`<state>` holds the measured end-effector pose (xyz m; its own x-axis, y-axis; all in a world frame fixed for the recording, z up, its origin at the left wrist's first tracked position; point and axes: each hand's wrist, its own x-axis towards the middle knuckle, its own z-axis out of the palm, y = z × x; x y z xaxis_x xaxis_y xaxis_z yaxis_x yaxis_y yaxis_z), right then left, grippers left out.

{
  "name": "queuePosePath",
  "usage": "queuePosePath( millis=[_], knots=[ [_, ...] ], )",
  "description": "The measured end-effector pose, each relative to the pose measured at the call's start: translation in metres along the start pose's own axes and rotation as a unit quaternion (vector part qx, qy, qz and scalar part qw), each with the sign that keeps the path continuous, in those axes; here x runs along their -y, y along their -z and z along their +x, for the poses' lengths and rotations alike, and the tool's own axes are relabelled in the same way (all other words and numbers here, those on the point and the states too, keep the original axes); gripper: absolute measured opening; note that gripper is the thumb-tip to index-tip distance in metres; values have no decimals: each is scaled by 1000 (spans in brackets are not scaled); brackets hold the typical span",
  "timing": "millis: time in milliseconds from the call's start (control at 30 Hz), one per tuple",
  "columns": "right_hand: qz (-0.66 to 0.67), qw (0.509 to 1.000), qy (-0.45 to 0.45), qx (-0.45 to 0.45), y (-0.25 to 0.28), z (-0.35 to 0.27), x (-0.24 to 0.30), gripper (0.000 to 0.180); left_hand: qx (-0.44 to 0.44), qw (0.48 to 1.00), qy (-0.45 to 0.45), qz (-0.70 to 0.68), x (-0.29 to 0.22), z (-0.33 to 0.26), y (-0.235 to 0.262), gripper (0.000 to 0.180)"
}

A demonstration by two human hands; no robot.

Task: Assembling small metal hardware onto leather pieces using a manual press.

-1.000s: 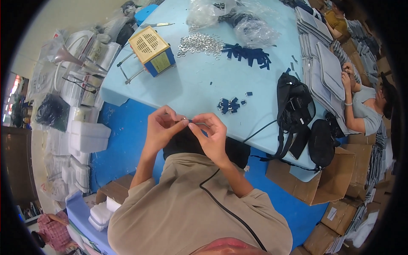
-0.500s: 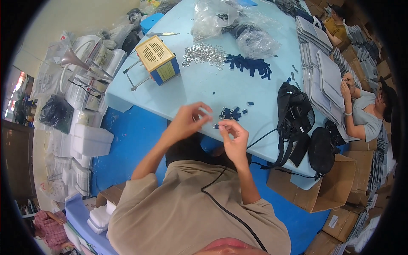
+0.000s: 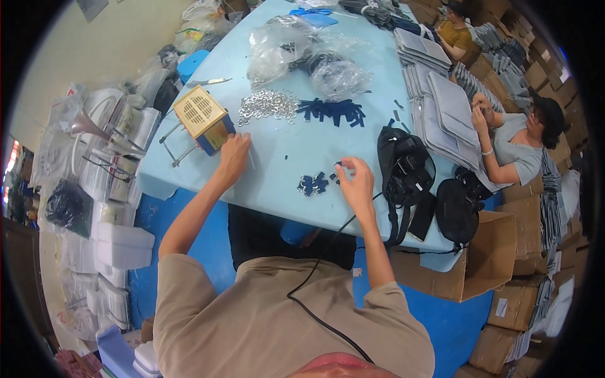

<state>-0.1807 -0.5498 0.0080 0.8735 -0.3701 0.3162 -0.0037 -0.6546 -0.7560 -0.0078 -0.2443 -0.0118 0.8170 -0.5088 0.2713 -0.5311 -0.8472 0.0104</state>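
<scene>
Left hand (image 3: pixel 235 156): resting on the pale blue table (image 3: pixel 296 157), just beside the small tan box device (image 3: pixel 203 119); fingers curled, a thin pale stick-like piece under them, so closed lightly on it, though detail is too small to confirm.
Right hand (image 3: pixel 356 184): fingertips pinched on a small dark blue strap piece (image 3: pixel 338 165), held just above the table surface.
Finished pieces (image 3: pixel 313 184): small cluster of dark blue bits lying on the table, between the two hands, nearer the right one.
Metal rings (image 3: pixel 268 103): silvery heap, beyond the box device.
Blue strips (image 3: pixel 332 111): loose pile just right of the rings.
Clear plastic bags (image 3: pixel 302 57): far side of table.
Black bag (image 3: pixel 404 173): at table edge, right of right hand.
Co-worker (image 3: pixel 517 142): seated at right, beside stacked grey pads (image 3: pixel 441 107).
</scene>
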Motion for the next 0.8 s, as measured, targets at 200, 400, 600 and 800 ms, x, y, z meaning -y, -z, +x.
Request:
queuePosePath(
  millis=[200, 400, 600, 800],
  knots=[
    [-98, 994, 51, 28, -37, 89, -44, 27, -44, 998, -9, -36, 2, -12, 2, 20],
    [-231, 972, 38, -7, -71, 141, -55, 27, -35, 996, 26, -72, -1, -15, -4, 23],
    [-203, 978, 43, -15, -68, 144, -67, 16, -58, 995, 69, -32, -10, -17, -7, 20],
    [-150, 988, 23, 2, -57, 146, -63, 10, -23, 996, 91, -3, -10, -13, 2, 21]
  ],
)
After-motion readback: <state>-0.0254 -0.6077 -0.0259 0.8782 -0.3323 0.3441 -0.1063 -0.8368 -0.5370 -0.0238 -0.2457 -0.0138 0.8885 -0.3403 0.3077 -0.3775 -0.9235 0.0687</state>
